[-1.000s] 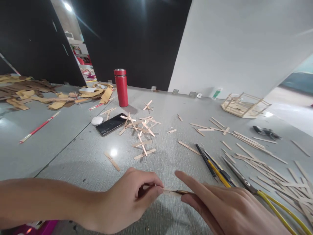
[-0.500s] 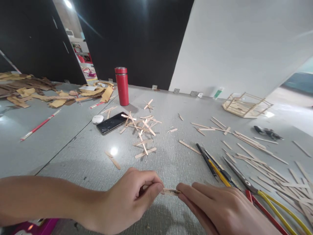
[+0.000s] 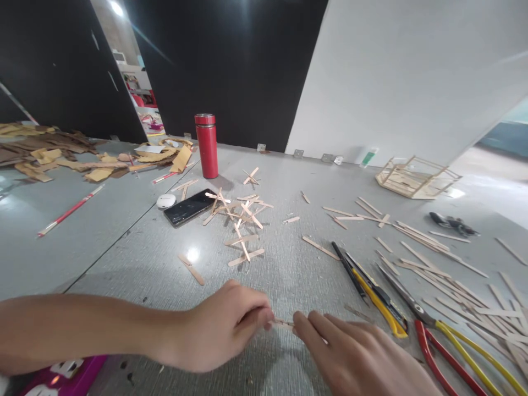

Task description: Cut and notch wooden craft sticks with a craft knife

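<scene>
Low over the table, a short piece of wooden craft stick (image 3: 284, 324) spans the gap between my two hands. My left hand (image 3: 225, 330) pinches its left end between thumb and forefinger. At the other end, the bent fingertips of my right hand (image 3: 350, 346) close on the stick; the thumb is hidden beneath. A yellow utility knife (image 3: 377, 300) and a black pen-like tool (image 3: 348, 269) lie just beyond my right hand. Scissors with red and yellow handles (image 3: 427, 319) rest to its right. Crossed craft sticks (image 3: 243, 220) stand in a cluster ahead of my hands.
A red bottle (image 3: 206, 146), a phone (image 3: 190, 207) and a white case (image 3: 165, 201) are further back. Loose sticks (image 3: 449, 286) cover the right side, near a stick frame (image 3: 416, 179). Torn cardboard (image 3: 49, 154) lies far left; a purple power strip (image 3: 66, 377) is by my left forearm.
My right hand has shifted slightly left and down, uncovering more of the utility knife and the scissor handles. My left hand stays pinched on the stick, nearly in place.
</scene>
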Demonstrator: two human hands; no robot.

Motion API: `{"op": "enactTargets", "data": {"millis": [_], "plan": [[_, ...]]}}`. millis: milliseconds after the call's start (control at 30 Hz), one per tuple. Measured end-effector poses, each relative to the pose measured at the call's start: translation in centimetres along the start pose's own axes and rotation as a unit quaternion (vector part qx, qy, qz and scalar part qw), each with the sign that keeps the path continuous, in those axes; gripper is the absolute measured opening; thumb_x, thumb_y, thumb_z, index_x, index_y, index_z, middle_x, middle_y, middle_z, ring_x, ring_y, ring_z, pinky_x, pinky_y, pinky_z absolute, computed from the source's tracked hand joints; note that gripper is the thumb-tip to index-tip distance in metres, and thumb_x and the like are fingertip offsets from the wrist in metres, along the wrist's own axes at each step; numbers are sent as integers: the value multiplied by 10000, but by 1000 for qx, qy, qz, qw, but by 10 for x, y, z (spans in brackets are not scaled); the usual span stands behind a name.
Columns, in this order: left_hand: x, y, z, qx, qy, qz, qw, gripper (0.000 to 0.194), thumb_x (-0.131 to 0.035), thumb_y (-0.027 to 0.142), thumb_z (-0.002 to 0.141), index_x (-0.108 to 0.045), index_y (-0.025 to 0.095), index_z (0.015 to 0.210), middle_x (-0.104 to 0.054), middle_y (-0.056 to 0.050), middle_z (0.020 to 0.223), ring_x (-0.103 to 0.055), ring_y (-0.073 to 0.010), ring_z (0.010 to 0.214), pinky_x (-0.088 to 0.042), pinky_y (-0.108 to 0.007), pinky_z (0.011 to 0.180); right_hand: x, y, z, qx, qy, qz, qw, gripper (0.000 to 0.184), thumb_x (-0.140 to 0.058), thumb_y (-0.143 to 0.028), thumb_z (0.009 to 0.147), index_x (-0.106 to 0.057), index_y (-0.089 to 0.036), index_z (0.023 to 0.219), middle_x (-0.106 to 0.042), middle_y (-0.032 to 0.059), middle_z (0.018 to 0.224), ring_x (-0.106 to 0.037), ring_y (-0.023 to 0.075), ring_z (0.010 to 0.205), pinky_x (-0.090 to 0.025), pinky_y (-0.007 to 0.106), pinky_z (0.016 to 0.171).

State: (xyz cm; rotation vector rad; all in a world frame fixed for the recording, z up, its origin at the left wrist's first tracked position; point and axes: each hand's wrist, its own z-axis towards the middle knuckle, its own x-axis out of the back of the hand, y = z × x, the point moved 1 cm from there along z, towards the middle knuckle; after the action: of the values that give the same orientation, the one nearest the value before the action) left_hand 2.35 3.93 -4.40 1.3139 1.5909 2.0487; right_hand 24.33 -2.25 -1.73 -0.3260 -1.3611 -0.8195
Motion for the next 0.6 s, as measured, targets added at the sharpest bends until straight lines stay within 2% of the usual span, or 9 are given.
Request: {"op": "enactTargets", "data": {"millis": [67, 200, 400, 600], "plan": [[1, -12, 8, -5, -17, 7, 1000, 329, -444, 214, 1032, -601, 162, 747, -445, 58, 544, -409, -99, 501, -299, -217, 502, -15, -3, 1, -25, -13, 3, 1000, 418, -511, 48, 613, -606, -223, 918, -705, -19, 746, -676, 201, 542, -426, 353, 480], [4, -28, 22, -8, -41, 18, 999, 316, -506, 148, 977, -568, 163, 667, -470, 54, 527, -438, -96, 491, -310, -209, 503, -33, -8, 8, -48, -35, -2, 998, 386, -547, 60, 599, -614, -228, 847, -668, -25, 678, -630, 210, 457, -361, 359, 450], [7, -29, 26, -3, -60, 12, 998, 325, -493, 94, 947, -532, 172, 634, -523, 51, 508, -507, -90, 478, -374, -185, 528, -36, -11, 12, -45, -58, -11, 997, 362, -540, 71, 614, -614, -218, 819, -651, 1, 649, -595, 231, 421, -153, 384, 468], [5, -32, 25, -6, -53, 10, 999, 366, -484, 142, 977, -495, 181, 613, -519, 45, 512, -497, -95, 478, -381, -193, 525, -37, -2, 13, -28, -67, 11, 997, 335, -518, 70, 685, -565, -241, 800, -641, -20, 670, -591, 217, 446, -136, 382, 493]]}}
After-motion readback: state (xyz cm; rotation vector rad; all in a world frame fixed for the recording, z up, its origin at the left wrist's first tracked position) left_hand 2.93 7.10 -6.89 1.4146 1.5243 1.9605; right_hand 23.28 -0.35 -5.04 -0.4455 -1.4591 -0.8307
